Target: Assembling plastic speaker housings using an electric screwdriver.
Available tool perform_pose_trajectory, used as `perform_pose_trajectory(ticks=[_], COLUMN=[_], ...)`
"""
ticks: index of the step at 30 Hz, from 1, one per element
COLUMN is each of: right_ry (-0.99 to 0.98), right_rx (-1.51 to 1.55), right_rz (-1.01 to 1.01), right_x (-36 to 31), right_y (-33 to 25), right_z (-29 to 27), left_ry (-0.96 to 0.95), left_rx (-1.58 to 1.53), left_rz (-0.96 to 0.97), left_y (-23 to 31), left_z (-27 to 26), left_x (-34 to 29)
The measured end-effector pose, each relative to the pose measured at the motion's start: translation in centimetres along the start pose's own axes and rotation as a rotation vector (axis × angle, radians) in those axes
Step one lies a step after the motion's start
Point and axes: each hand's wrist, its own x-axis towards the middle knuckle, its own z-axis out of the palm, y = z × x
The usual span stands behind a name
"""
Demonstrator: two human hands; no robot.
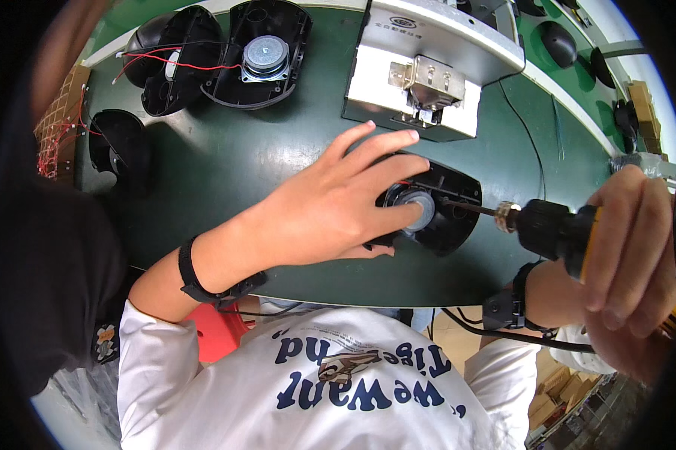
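"How does the left hand lie?"

"Fingers spread apart over the black housing, at the hand's three o'clock; one fingertip rests on its round speaker."

"And the right hand?"

"Clamped around the power screwdriver, at the housing's three o'clock, bit reaching in over it."

"Farther out?"

"From that housing, a boxy metal machine at twelve; a second housing at ten."

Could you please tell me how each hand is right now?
Left hand: open, spread over the black speaker case.
Right hand: closed, holding a power screwdriver.
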Motion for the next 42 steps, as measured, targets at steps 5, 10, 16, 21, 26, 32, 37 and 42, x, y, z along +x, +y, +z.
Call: perform_pose_trajectory(ticks=[5,10,16,21,26,32,37,42], right_ry=[-0.004,0.416,1.112,1.139,1.156,1.159,1.097,1.018], right_rx=[0.117,0.374,0.663,0.627,0.591,0.554,0.500,0.450], right_rz=[-0.046,0.209,0.888,0.906,0.923,0.919,0.825,0.736], right_x=[12.1,4.5,1.5,2.6,4.5,6.4,6.6,8.0], right_y=[2.1,-0.2,-3.2,-2.4,-1.4,0.2,1.0,1.9], right_z=[6.7,9.6,10.5,11.1,11.7,10.9,10.5,11.0], left_ry=[0.089,0.161,0.149,0.133,0.165,0.206,0.210,0.178], left_rx=[-0.052,-0.069,-0.055,-0.018,-0.016,-0.008,-0.047,-0.082], left_rz=[0.048,0.016,-0.015,-0.034,-0.054,0.006,0.006,-0.006], left_y=[-0.5,-0.2,-0.2,-0.1,-0.1,-0.3,-0.5,-0.6], left_z=[1.3,1.7,1.6,1.4,1.6,1.9,2.1,1.6], left_x=[-0.8,-1.3,-1.3,-1.0,-1.1,-1.5,-1.2,-1.4])
